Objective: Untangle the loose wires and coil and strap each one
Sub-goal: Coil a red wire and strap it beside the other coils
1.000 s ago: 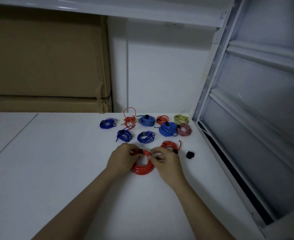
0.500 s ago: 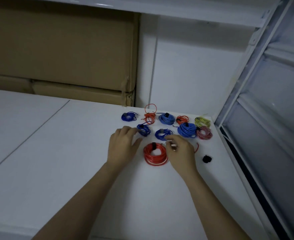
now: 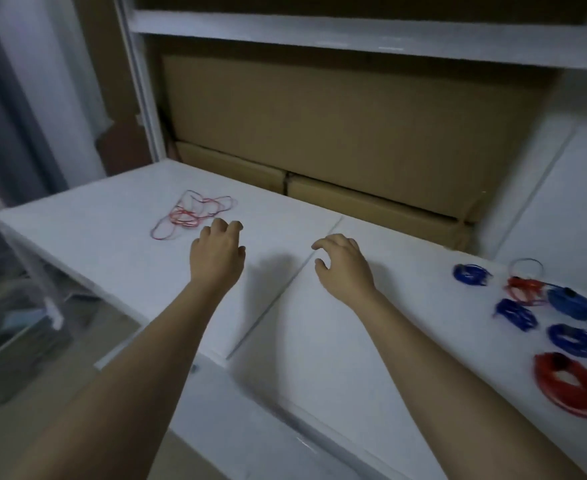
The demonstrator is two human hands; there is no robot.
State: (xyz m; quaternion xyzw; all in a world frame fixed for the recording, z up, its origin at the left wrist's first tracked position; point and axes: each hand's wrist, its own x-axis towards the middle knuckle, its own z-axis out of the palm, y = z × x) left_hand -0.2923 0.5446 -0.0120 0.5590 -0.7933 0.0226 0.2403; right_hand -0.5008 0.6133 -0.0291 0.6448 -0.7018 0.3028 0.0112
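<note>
Both hands have left the red coil (image 3: 569,384) and now reach left toward the loose wires (image 3: 190,216), empty.

The white table (image 3: 319,341) runs across the view, cardboard boxes (image 3: 347,140) stacked behind it under a shelf (image 3: 354,34). The left hand (image 3: 217,256) hovers just beside the loose wires, fingers loosely curled and holding nothing; the right hand (image 3: 344,266) hangs near it over the table seam, fingers bent and apart, also holding nothing. The loose wires, a red and what seems a blue strand tangled together, lie on the far left part of the table. The red coil rests at the right edge, with blue coils (image 3: 577,339) and smaller red ones (image 3: 524,289) grouped just beyond it, blurred.
</note>
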